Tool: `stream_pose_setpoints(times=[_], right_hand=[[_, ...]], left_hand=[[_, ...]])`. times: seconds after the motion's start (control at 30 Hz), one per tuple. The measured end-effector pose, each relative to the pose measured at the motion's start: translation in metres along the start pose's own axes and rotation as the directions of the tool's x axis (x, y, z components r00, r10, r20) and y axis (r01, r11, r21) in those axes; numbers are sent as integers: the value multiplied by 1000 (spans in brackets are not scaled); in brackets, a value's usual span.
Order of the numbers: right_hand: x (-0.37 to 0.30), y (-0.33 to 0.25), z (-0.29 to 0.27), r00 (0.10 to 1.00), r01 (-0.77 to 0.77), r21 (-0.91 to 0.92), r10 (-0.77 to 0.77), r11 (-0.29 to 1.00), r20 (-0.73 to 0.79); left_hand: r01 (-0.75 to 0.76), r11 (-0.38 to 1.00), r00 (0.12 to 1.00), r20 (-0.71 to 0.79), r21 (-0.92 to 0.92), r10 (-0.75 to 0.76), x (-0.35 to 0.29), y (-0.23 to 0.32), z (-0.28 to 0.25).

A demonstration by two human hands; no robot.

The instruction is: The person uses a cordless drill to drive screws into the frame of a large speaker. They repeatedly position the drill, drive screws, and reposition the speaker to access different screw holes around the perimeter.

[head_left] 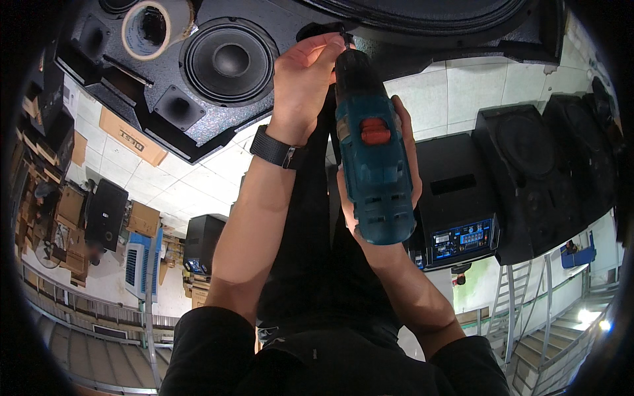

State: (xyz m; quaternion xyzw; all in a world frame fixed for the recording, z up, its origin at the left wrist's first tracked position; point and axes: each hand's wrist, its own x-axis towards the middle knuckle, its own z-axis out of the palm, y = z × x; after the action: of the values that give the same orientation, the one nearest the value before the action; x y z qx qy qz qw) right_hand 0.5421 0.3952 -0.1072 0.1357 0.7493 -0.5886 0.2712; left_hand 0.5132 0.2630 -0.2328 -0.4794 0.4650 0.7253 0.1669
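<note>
A teal and black cordless drill (380,171) with a red switch points away from me toward a black speaker cabinet (290,20). Wrapped around its body from below is my right hand (409,148), mostly hidden by the drill. My left hand (300,82), with a dark watch on the wrist, has thumb and fingers pinched together at the drill's tip, beside a dark opening in the cabinet's edge. Whatever lies between those fingertips is too small to make out. Left of this hand, a round speaker cone (230,61) is set in the cabinet.
A roll of tape (153,30) lies on the cabinet at upper left. Black speakers (456,191) stand on the right, with a ladder (512,297) behind. Flattened cardboard (132,136) lies on the tiled floor. Boxes (143,218) and a blue-white cooler (140,264) are at left.
</note>
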Motion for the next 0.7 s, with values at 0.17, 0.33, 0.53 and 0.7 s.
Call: stream_pose_setpoints(times=[0.17,0.33,0.53,0.7], right_hand=[[5,-8,-4,999,23,-77,-21,997,27],[14,-20,-9,997,32,-56,-28,998,70],[24,-37,-8,987,-114,81,103,990,123],[30,-44,-6,987,-98,-29,101,995,125]], left_hand=[[-39,999,999,0,-9,39,5,-4,-2],[-458,858,883,2,231,470,12,-4,1],[-559,665,780,42,496,624,9,9,3],[-615,474,677,113,630,727,11,15,1]])
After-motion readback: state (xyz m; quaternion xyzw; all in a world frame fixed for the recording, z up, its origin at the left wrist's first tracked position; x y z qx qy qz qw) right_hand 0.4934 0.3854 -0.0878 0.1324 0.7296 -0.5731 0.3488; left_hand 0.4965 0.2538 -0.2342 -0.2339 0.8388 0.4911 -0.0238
